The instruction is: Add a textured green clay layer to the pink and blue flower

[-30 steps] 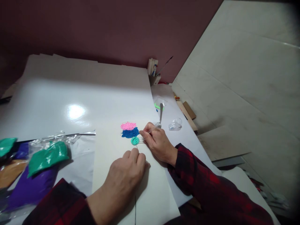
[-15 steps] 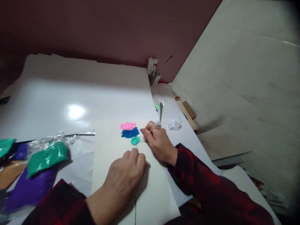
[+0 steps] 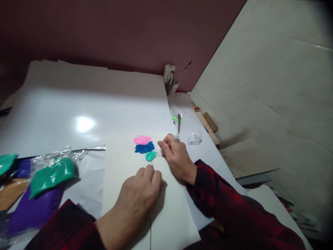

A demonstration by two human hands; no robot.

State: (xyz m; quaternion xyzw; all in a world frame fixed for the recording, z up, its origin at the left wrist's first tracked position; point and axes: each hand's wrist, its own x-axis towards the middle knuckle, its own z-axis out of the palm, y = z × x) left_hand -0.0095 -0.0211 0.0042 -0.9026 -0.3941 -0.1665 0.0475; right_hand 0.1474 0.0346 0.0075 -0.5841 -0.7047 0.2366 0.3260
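A clear plastic fork (image 3: 159, 152) is pinched in my right hand (image 3: 177, 157), its tines on a small teal clay disc (image 3: 150, 156) with grooves in it. Above the disc, ridged blue clay (image 3: 144, 147) and ridged pink clay (image 3: 142, 140) are stuck on a sheet of cream paper (image 3: 125, 163). Just below the teal piece, my left hand (image 3: 142, 185) rests on the sheet with curled fingers. A thin dark line (image 3: 150, 232) runs down the paper and passes under that hand. Whatever its fingertips hold, if anything, is hidden.
Bags of green clay (image 3: 53, 175) and purple clay (image 3: 33, 208) lie at the left. Large white boards (image 3: 85, 93) cover the back. A metal utensil handle (image 3: 179, 122) and crumpled clear plastic (image 3: 194, 138) sit beyond my right hand. A pen holder (image 3: 171, 86) stands against the wall.
My right hand and the fork have shifted very slightly to the right, and the grooves on the teal disc show a little differently. My left hand stays in place.
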